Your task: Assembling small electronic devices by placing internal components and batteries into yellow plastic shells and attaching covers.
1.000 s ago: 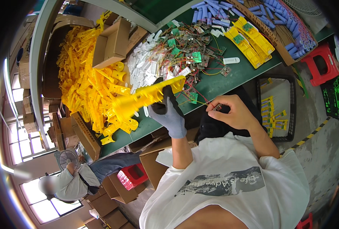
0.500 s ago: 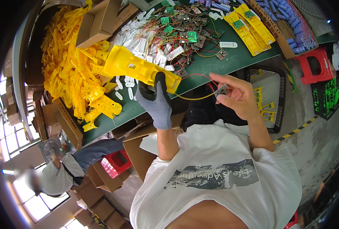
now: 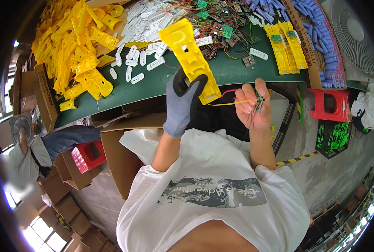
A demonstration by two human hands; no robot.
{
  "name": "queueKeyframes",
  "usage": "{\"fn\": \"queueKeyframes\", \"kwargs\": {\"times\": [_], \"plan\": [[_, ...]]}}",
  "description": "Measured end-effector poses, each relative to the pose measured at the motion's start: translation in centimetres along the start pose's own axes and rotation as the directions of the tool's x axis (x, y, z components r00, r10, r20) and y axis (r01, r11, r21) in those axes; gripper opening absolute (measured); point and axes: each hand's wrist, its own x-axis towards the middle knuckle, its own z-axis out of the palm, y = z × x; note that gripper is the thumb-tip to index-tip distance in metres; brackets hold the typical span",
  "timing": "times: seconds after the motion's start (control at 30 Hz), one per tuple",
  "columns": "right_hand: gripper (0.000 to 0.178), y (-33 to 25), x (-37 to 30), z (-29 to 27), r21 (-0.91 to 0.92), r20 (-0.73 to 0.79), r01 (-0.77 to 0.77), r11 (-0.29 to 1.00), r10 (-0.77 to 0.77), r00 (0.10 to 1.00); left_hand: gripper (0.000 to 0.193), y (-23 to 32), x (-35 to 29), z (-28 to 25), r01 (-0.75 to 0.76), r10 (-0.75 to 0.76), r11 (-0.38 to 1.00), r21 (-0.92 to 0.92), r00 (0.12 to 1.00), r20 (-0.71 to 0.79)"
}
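My left hand (image 3: 182, 101), in a grey glove with black fingertips, is closed around the lower part of a yellow plastic housing (image 3: 191, 59). The housing is tilted, its hollow inner side showing and its wider end up and away from me. Bare, my right hand (image 3: 254, 105) pinches a small green circuit board (image 3: 259, 101) on its edge between thumb and fingers. Red and yellow wires (image 3: 229, 103) run from the board toward the lower end of the housing. Where they end there is hidden.
Yellow housings (image 3: 77, 54) are heaped on the green table (image 3: 145, 94) at left. White plastic pieces (image 3: 145, 25), wired circuit boards (image 3: 233, 33) and housings with green boards (image 3: 285, 48) lie farther over. Right are blue cylindrical cells (image 3: 325, 50) in a carton, a fan (image 3: 359, 38) and a red stool (image 3: 330, 105).
The view has shifted, so the table sits differently. The housing has turned more upright. My right hand has turned the board from facing me to edge-on.
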Motion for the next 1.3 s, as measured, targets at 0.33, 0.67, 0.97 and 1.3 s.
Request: {"fn": "queueKeyframes", "kwargs": {"times": [0.33, 0.67, 0.97, 1.3], "plan": [[0.034, -1.2, -0.5, -0.4, -0.248, -0.230, -0.317, 0.915, 0.262, 0.937, 0.052, -0.8, 0.8, -1.2, -0.043, 0.044, 0.991, 0.130, 0.999, -0.010], [0.034, 1.1, 0.9, -0.9, -0.891, -0.340, -0.283, 0.355, -0.109, 0.934, 0.057, -2.7, -2.2, 0.6, 0.171, -0.166, 0.985, -0.030, 0.979, 0.117], [0.013, -1.3, -0.2, -1.5, -0.746, -0.327, -0.320, 0.584, 0.096, 0.940, 0.058, -3.6, -2.0, 0.3, 0.119, -0.124, 0.990, 0.081, 0.990, 0.061], [0.014, -2.6, -0.5, -2.6, -0.719, -0.293, -0.278, 0.637, 0.086, 0.952, 0.054, -3.0, -2.8, 1.1, 0.180, -0.150, 0.973, -0.148, 0.970, 0.190]]}}
